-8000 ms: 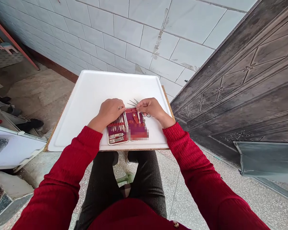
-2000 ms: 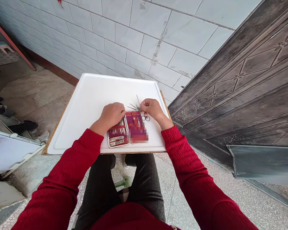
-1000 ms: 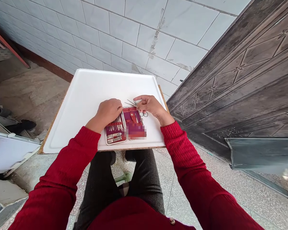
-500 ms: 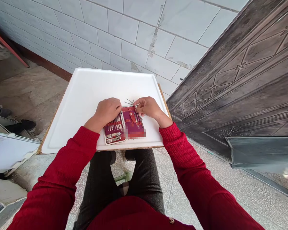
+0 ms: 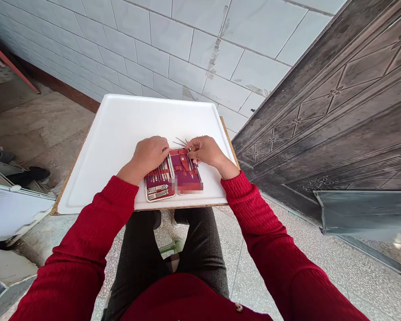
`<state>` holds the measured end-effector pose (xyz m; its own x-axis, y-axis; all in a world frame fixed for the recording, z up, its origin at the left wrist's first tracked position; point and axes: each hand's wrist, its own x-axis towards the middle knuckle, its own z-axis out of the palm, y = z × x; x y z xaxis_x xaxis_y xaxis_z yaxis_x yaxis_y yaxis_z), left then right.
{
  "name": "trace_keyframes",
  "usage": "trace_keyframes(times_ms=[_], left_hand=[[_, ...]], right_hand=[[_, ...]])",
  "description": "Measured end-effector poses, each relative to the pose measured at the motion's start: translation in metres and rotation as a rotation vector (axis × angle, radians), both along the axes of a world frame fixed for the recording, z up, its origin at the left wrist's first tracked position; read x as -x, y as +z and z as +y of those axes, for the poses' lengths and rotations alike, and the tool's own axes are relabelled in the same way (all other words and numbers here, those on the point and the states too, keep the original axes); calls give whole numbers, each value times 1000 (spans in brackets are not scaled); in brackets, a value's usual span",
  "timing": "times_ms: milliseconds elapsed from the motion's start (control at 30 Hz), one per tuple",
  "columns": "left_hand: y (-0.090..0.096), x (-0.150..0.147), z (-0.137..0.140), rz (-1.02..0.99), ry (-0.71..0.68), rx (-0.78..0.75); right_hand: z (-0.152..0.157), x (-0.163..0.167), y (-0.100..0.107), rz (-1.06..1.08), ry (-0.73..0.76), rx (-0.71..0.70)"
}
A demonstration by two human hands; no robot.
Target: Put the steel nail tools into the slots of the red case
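An open manicure case (image 5: 173, 170) with a purple lining lies near the front of a white tray-like tabletop (image 5: 133, 120). Its left half holds several slim metal tools under a red strap, with nail clippers (image 5: 157, 191) below. My left hand (image 5: 150, 154) is closed at the case's top edge near the fold, fingertips partly hidden. Over the right half, my right hand (image 5: 205, 151) pinches what looks like a slim metal manicure tool (image 5: 189, 165), its upper end covered by the fingers. Beside them a red holder (image 5: 184, 163) is strapped in. Several thin metal tools (image 5: 180, 141) lie just beyond the right fingers.
A tiled wall (image 5: 173, 44) rises behind the table. Close on the right stands a dark panelled metal door (image 5: 304, 120). Shoes (image 5: 30, 176) and a white rack (image 5: 20, 209) are at the left. My legs (image 5: 200, 249) are beneath the table's front edge.
My right fingers have shifted very slightly left and down over the case's right half. My left hand and the case have stayed in place.
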<state>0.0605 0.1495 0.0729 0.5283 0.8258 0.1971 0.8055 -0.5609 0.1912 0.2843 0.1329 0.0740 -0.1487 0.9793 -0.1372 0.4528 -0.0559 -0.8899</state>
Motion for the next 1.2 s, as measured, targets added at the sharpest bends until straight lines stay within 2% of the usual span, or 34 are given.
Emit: trace_keyframes(times_ms=[600, 967, 1100, 1200], left_hand=[[-1, 0, 0, -5, -1, -21], [2, 0, -2, 1, 4, -8], [4, 0, -3, -4, -5, 4], [4, 0, -2, -11, -8, 7]], right_hand=[[-13, 10, 15, -433, 72, -210], [-13, 5, 12, -409, 102, -243], [-12, 3, 14, -424, 44, -262], [-10, 3, 14, -331, -40, -293]])
